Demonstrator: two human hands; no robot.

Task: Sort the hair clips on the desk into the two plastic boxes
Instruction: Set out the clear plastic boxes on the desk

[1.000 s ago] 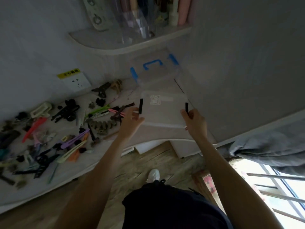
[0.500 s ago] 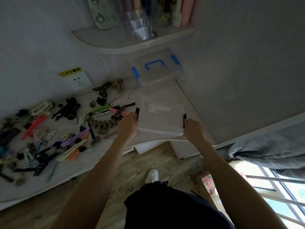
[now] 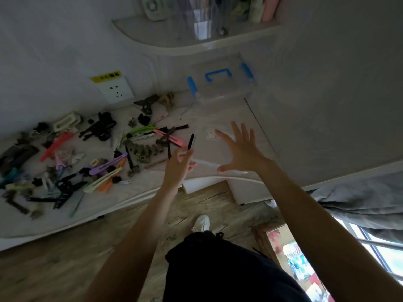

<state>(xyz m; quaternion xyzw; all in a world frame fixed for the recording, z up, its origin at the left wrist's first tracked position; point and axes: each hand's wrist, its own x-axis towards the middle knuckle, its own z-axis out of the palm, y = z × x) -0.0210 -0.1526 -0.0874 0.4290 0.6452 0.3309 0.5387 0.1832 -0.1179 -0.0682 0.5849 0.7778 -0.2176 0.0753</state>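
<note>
A clear plastic box [image 3: 209, 150] with black side latches lies flat on the right end of the white desk [image 3: 130, 199]. My left hand [image 3: 180, 165] pinches its left front corner, just below the left latch [image 3: 191, 141]. Over the lid hovers my right hand [image 3: 242, 149], fingers spread, holding nothing. A second clear box [image 3: 220, 89] with a blue handle and blue latches stands behind it against the wall. Several hair clips [image 3: 98, 164] in black, pink, purple, green and beige are scattered over the desk to the left.
A curved wall shelf [image 3: 174, 43] with a clear organiser hangs above the boxes. A wall socket [image 3: 114, 90] sits behind the clips. Grey bedding [image 3: 359, 199] lies to the right. On the wooden floor below are a cardboard box [image 3: 294, 258] and my white shoe [image 3: 201, 223].
Both hands held the black-latched box by its sides and lowered it onto the desk. My right hand has let go and spread open above the lid; the left stays at the corner.
</note>
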